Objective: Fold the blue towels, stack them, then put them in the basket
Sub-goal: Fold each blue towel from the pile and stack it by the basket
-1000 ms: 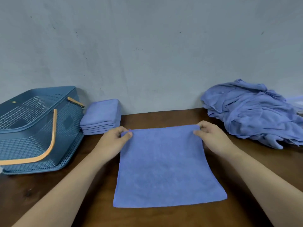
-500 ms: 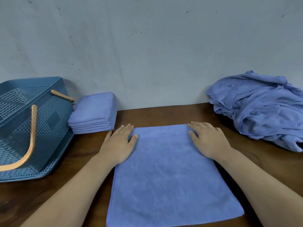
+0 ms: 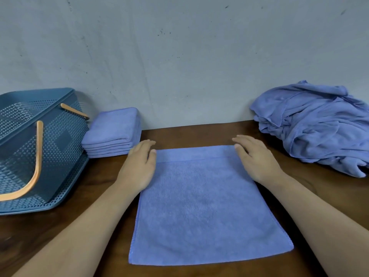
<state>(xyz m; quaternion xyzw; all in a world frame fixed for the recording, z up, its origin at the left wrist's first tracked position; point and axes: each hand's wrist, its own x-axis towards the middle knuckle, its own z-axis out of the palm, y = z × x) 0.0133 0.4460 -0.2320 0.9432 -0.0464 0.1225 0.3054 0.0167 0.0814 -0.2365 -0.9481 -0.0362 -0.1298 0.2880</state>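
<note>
Both hands lie flat with fingers straight and gripping nothing. The left hand (image 3: 137, 168) rests at the far left corner of a blue towel (image 3: 203, 206), the right hand (image 3: 257, 158) at its far right corner. The towel is spread on the wooden table (image 3: 189, 134) between the two wrists and runs back toward the person. A line crosses the cloth just behind the fingertips. I cannot tell whether it is a hem band or the edge of an upper layer lying short.

Left of the left hand, near it, sits a stack of folded towels (image 3: 113, 132), and beyond that stack the blue basket (image 3: 30, 148) with orange handles. Right of the right hand, a little apart, lies a heap of unfolded towels (image 3: 319, 128).

The step in hand looks like smoothing before the next fold. The left palm sits mostly off the cloth, with only the thumb side on it. A stroke from there could drag that corner sideways and skew the towel, so the folded edges would not meet. The near edge sits close to the table's front and could slip over if the cloth is pulled back. If that line is a misaligned layer, folding over it would carry the fault on, and the piece would sit crooked on the stack. The stack stands close to the left hand, so a careless sweep could also nudge it out of square
</note>
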